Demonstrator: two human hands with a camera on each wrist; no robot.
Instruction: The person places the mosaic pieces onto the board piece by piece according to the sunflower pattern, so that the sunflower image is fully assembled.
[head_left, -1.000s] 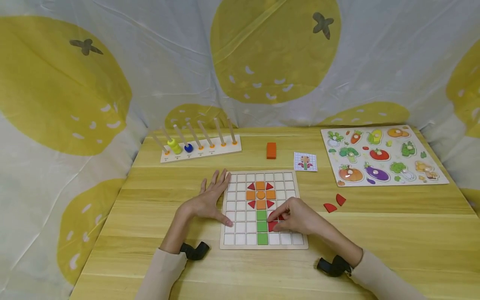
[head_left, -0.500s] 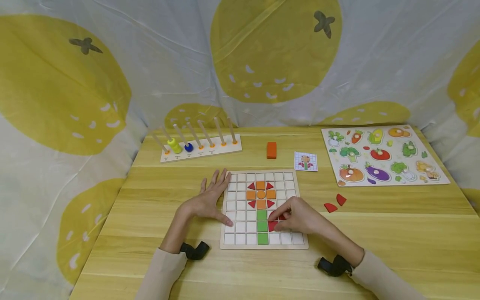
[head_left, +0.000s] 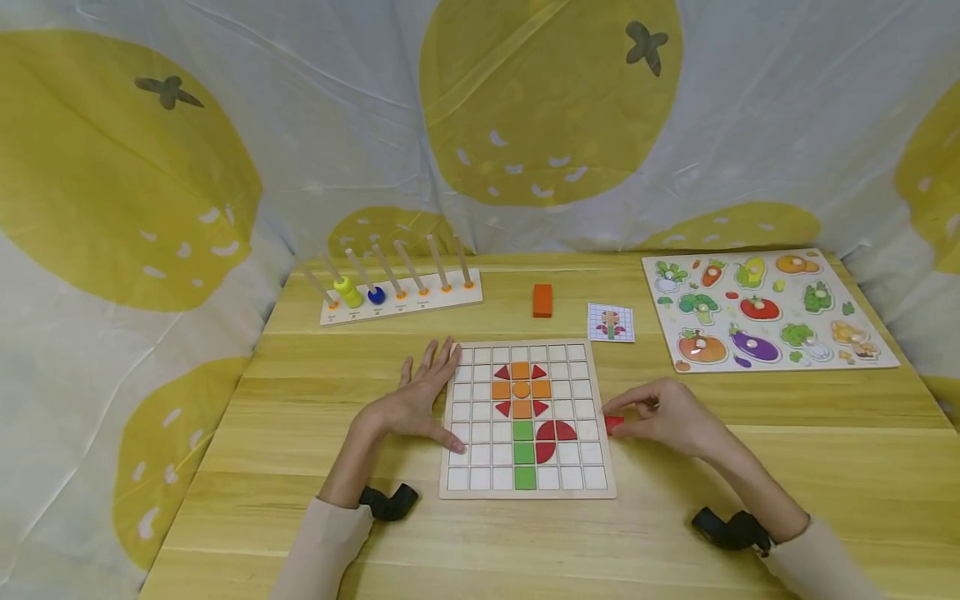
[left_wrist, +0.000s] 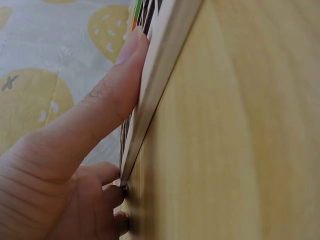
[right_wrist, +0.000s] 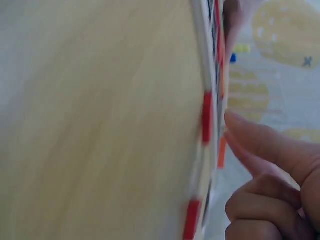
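Red piece (head_left: pixel 613 424) sits pinched between the right hand's (head_left: pixel 667 417) thumb and fingers, just off the grid board's (head_left: pixel 525 492) 3 o'clock edge on the wooden table (head_left: pixel 750 483). Left hand (head_left: pixel 416 400), fingers spread flat, presses the board's 9 o'clock edge. Red quarter-circles (head_left: pixel 553 437) lie beside the green stem (head_left: pixel 524 454).

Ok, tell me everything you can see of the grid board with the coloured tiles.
The grid puzzle board is a light wooden square frame lying flat on the wooden table, its white grid of square cells mostly unfilled. Set into it are orange squares round an orange circle, red triangles at the corners, a green stem column and red quarter-round pieces to the stem's right. The left hand rests flat on its left edge; the right hand is just off its right edge.
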